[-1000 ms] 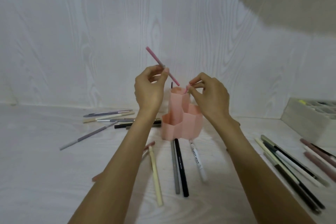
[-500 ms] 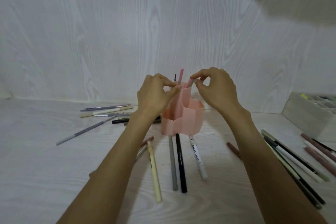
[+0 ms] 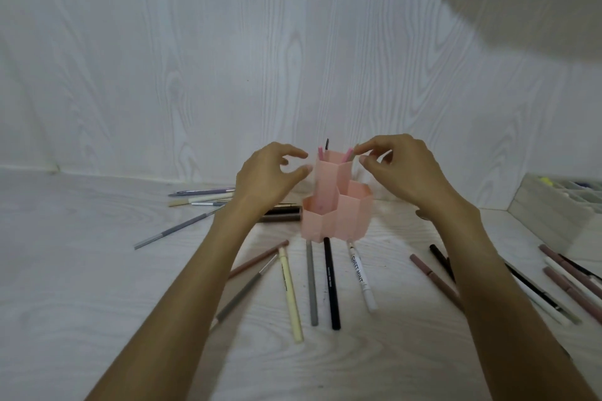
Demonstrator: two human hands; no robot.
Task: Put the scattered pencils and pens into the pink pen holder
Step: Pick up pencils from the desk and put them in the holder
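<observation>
White compartment box (image 3: 553, 218), right.

You can read one label clearly: "SWEET MINT" in dark capital letters runs lengthwise along the slim white pen (image 3: 361, 275) that lies on the pale wood-grain bench (image 3: 81, 270) just in front of the pink hexagonal plastic pen holder (image 3: 338, 215). The black pen (image 3: 331, 283) just to its left carries a line of small light print along its barrel, but it is too fine for you to make out. The cream-yellow pencil (image 3: 290, 295) further left shows a faint dark marking that is likewise illegible.
</observation>
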